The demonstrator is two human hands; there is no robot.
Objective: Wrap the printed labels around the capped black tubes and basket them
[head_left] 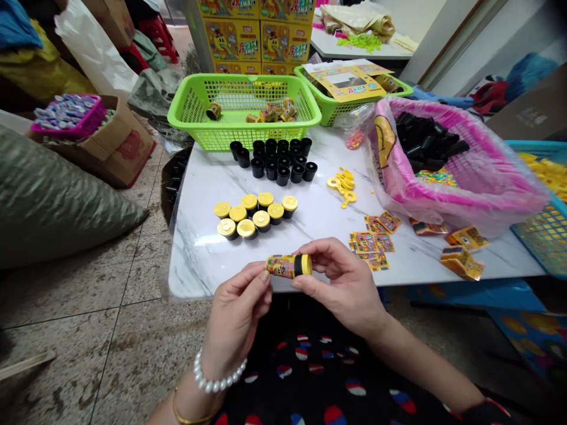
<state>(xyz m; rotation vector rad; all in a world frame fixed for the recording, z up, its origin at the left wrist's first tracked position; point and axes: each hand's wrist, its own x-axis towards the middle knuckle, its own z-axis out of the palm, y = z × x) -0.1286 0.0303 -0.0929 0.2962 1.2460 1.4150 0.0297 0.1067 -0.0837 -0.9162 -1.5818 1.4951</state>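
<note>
Between my hands, over the table's front edge, lies a small black cup (283,266) on its side, with a yellow lid and a printed sleeve round it. My left hand (243,301) pinches its narrow, sleeved end. The fingers of my right hand (339,283) close on the yellow lid end. Beyond it stand several black cups with yellow lids (261,221). Farther back are several upturned black cups (283,175) without lids. Flat printed sleeves (374,241) lie to the right, and yellow ring-shaped pieces (344,184) lie behind them.
A green basket (199,133) at the back holds sleeved cups; another green basket (336,108) carries flattened cardboard. At right, a pink basket (425,203) lined with plastic holds black cups and coloured beads. Stacks of sleeves (463,261) lie before it. Yellow cartons (233,41) stand behind.
</note>
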